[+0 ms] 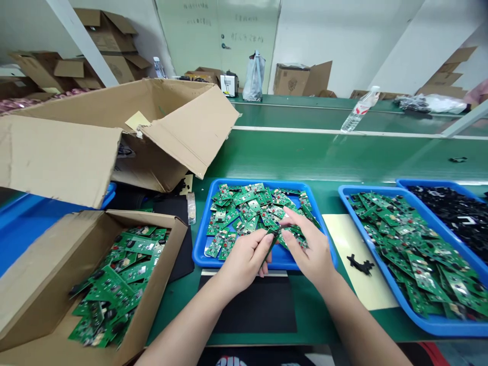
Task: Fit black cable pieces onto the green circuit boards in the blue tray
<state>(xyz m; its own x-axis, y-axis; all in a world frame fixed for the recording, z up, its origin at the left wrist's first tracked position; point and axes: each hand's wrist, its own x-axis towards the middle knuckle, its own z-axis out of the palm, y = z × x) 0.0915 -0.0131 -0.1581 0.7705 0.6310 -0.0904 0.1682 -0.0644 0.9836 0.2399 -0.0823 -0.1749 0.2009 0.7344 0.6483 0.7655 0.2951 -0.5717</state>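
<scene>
My left hand (247, 256) is closed around a green circuit board (271, 243), held tilted above the front of the middle blue tray (198, 244). Just right of it, my right hand (307, 244) has thumb and index finger apart, close to the board's upper end; its other fingers are partly hidden. Many green circuit boards (247, 203) with small red parts lie loose in that tray behind both hands. Beneath my wrists a black mat (253, 307) lies flat on the green table.
An open carton (152, 284) of boards stands at the left, a larger carton (190, 127) behind it. At the right are a yellow sheet (343, 239) with black pieces (360, 265), a blue tray (381, 274) of boards and another (404, 182) of black parts. A bottle (359, 111) stands behind.
</scene>
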